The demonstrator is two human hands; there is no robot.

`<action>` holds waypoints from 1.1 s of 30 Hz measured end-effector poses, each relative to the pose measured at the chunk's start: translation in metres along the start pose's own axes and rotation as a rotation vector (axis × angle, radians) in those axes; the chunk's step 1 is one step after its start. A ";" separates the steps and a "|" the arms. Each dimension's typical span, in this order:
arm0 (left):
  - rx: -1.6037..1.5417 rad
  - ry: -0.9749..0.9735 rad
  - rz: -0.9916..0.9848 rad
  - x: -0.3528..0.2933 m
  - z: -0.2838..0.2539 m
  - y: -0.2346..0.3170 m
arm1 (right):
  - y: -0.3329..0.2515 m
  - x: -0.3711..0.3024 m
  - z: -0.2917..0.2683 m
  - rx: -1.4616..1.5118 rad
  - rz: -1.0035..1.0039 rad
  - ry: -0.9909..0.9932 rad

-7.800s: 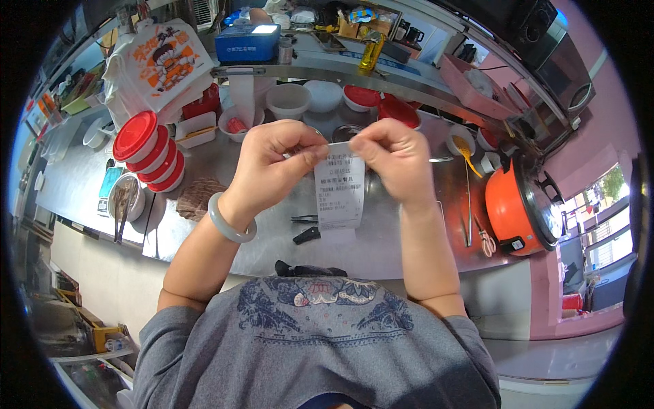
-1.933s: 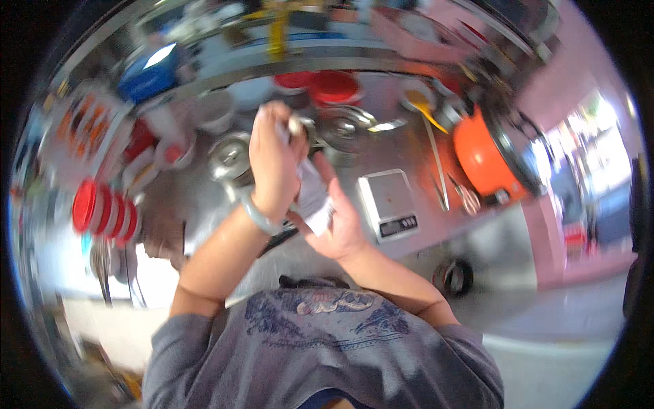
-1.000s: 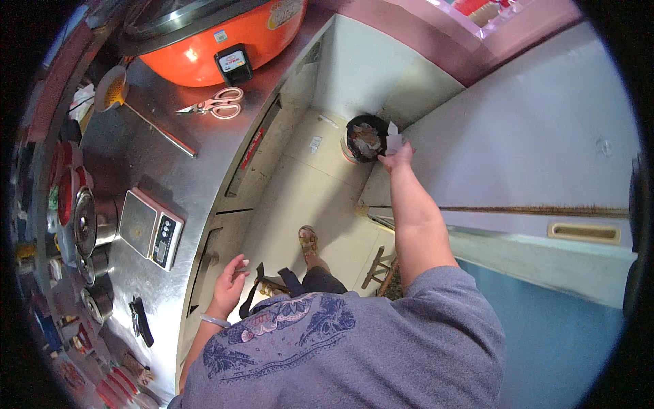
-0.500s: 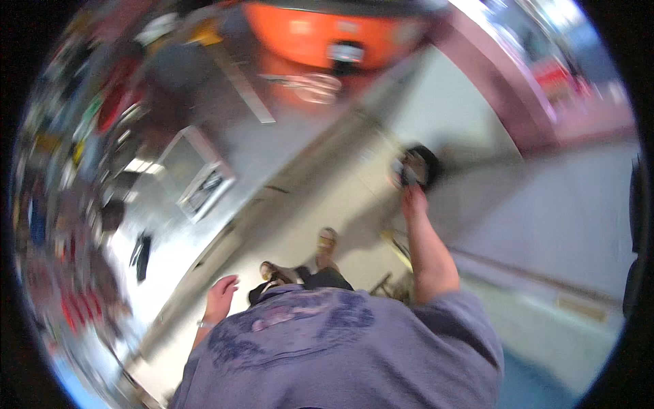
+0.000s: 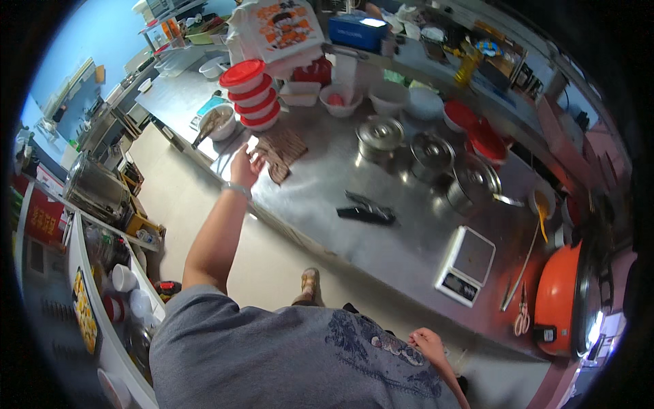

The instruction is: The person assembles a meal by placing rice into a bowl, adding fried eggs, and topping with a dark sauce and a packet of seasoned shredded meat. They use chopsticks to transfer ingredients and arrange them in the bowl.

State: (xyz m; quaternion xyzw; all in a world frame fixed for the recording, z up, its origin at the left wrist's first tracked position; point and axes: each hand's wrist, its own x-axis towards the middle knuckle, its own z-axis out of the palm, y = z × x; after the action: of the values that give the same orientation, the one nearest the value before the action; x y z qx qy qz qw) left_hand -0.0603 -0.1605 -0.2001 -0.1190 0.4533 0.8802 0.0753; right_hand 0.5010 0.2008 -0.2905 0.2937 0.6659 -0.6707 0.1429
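My left hand (image 5: 244, 165) is stretched out to the near edge of the steel counter (image 5: 409, 238), fingers apart, touching or almost touching a brown woven cloth (image 5: 283, 150). It holds nothing. A bracelet sits on that wrist. Just beyond the hand stand a stack of red-lidded containers (image 5: 244, 92) and a metal bowl (image 5: 218, 124) with a utensil in it. My right hand (image 5: 424, 339) hangs low beside my body, fingers curled, with nothing visible in it.
On the counter are three lidded steel pots (image 5: 380, 133), a black flat item (image 5: 366, 208), a kitchen scale (image 5: 466, 264), scissors (image 5: 521, 315) and an orange rice cooker (image 5: 558, 300). White bowls (image 5: 388, 97) and red bowls (image 5: 486, 140) line the back. A shelf with cups (image 5: 122, 279) stands at my left.
The view swung from a dark bin on the floor back to the counter. My right hand left the bin and dropped to my side. My left hand reached to the counter.
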 end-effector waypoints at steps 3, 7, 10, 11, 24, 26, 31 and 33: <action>-0.096 0.005 0.016 0.120 0.009 0.074 | -0.078 0.041 0.041 -0.026 -0.070 0.076; -0.011 0.122 -0.138 0.221 0.023 0.132 | -0.174 0.125 0.107 -0.802 -0.677 0.333; 0.015 -0.021 -0.156 0.256 0.016 0.144 | -0.218 0.207 0.143 -0.997 -0.712 0.412; -0.006 -0.024 -0.171 0.265 0.015 0.147 | -0.224 0.230 0.149 -1.076 -0.730 0.427; 0.040 -0.657 -0.074 0.076 0.000 0.038 | -0.157 0.225 0.058 -1.095 -0.040 1.026; -0.058 -0.585 -0.410 0.035 0.006 -0.029 | -0.161 0.223 0.058 -1.063 0.059 1.028; 0.052 -0.724 -0.698 -0.010 0.029 -0.153 | -0.185 0.252 0.098 0.008 -0.449 0.462; 0.213 -0.749 -0.691 -0.009 0.033 -0.172 | -0.191 0.262 0.112 0.194 -0.308 0.473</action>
State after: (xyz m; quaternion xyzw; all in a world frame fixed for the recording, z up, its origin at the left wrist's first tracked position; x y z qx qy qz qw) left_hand -0.0152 -0.0342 -0.3131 0.0698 0.4167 0.7352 0.5301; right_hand 0.1604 0.1573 -0.2958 0.3494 0.6503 -0.6580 -0.1483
